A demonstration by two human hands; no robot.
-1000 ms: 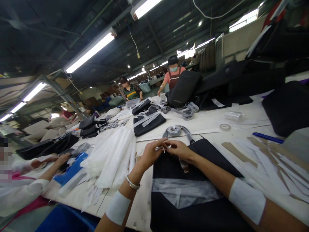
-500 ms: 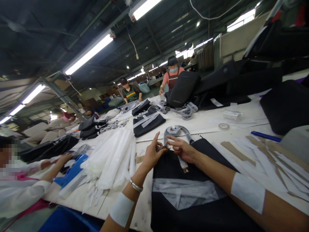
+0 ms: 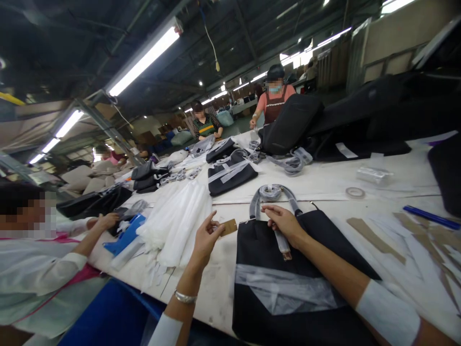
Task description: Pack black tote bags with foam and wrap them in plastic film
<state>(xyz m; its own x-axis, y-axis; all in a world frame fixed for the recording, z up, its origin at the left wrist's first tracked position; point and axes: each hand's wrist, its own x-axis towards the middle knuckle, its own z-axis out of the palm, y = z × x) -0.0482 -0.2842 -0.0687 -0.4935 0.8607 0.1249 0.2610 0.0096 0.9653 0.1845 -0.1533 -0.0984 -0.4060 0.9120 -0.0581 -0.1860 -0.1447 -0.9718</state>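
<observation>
1. Fingers [image 3: 208,221] of the left hand [image 3: 203,244] stand apart, index raised; I cannot tell whether the thumb pinches the tan card [image 3: 229,228] just beside it.
2. The right hand [image 3: 288,227] stretches its fingers out, loosely together, over the top of the black bag [image 3: 284,331], near the wrapped handle [image 3: 255,204].
3. The bag lies on the white table [image 3: 211,307], beneath the right forearm, clear plastic [image 3: 284,288] across its front.
</observation>
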